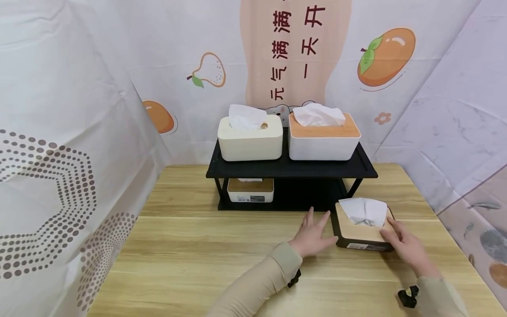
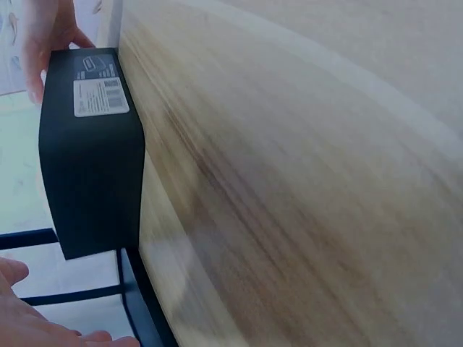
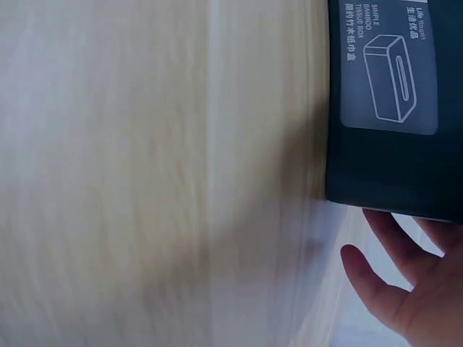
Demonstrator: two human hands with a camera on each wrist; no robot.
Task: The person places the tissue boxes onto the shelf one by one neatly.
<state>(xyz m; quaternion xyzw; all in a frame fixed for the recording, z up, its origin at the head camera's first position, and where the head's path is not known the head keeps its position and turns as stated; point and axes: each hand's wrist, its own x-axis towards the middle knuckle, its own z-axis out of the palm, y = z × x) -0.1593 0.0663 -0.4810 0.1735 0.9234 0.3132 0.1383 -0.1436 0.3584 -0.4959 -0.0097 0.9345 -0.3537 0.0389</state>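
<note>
A black tissue box (image 1: pixel 364 243) with a light wood lid and a white tissue (image 1: pixel 364 211) poking out sits on the table at the shelf's front right corner. At its right end, my right hand (image 1: pixel 408 246) touches it with extended fingers; in the right wrist view the thumb (image 3: pixel 369 278) stands apart from the box. My left hand (image 1: pixel 313 235), fingers spread, is just left of the box and holds nothing. The left wrist view shows the box's labelled side (image 2: pixel 101 97) and part of my left hand (image 2: pixel 43 322).
A black two-tier shelf (image 1: pixel 291 169) stands at the back. On top are a cream tissue box (image 1: pixel 250 147) and a white one with a wood lid (image 1: pixel 325 149). A small white box (image 1: pixel 250 196) sits on the lower tier's left. Printed cloth (image 1: pixel 190 35) hangs behind.
</note>
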